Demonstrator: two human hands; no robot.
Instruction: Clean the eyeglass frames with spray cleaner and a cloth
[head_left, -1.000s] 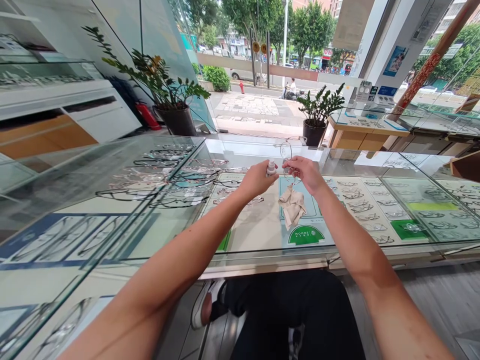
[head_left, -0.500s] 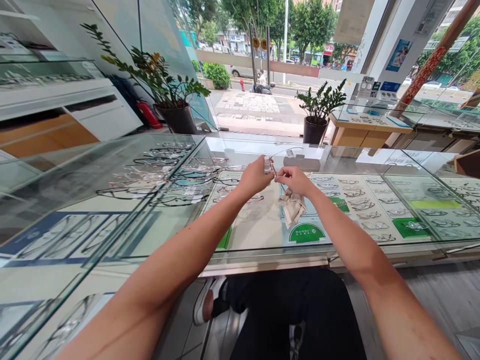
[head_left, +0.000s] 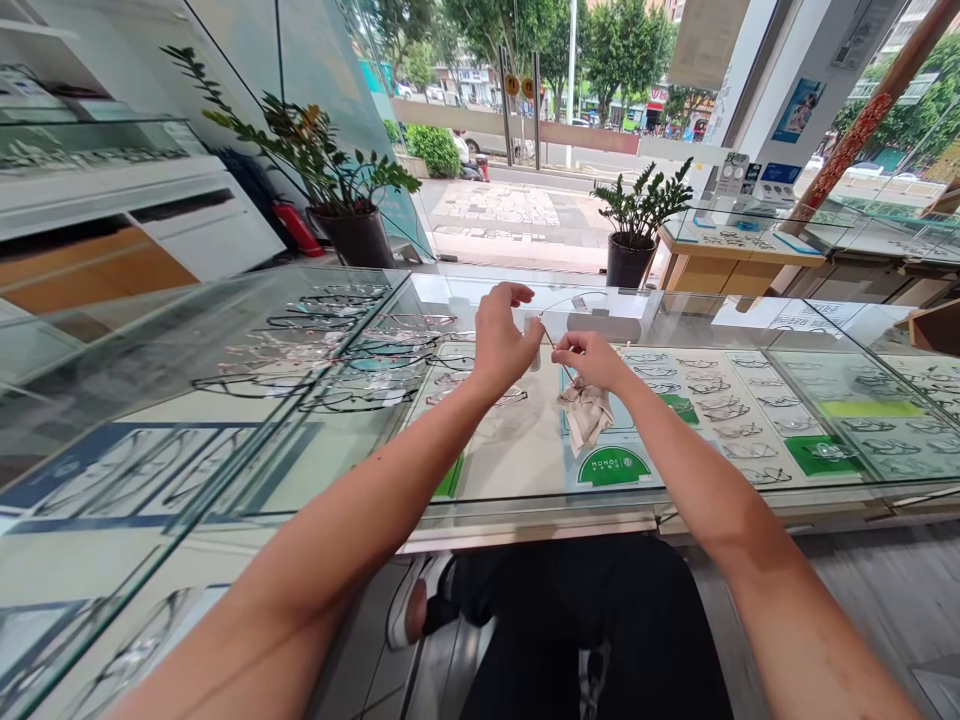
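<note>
My left hand (head_left: 504, 340) is raised over the glass counter, its fingers apart from the thumb. The thumb is close to the upper end of a thin, reddish-brown rod (head_left: 550, 343); I cannot tell whether they touch. My right hand (head_left: 589, 358) pinches this slanting rod between thumb and fingertips. Its exact kind is too small to make out. Just below the right hand, a crumpled beige cloth (head_left: 585, 415) lies on the glass. Behind the left thumb stands a small clear bottle (head_left: 534, 352), partly hidden.
Eyeglasses (head_left: 367, 355) lie in several rows on the counter's left part. More frames (head_left: 720, 408) are displayed under the glass to the right. A green semicircular sign (head_left: 613, 466) is near the front edge (head_left: 525, 533). Potted plants (head_left: 631, 258) stand beyond the counter.
My left hand has let go near the rod's upper end, opening and lifting its fingers slightly up and left. My right hand keeps its pinch in nearly the same place.
</note>
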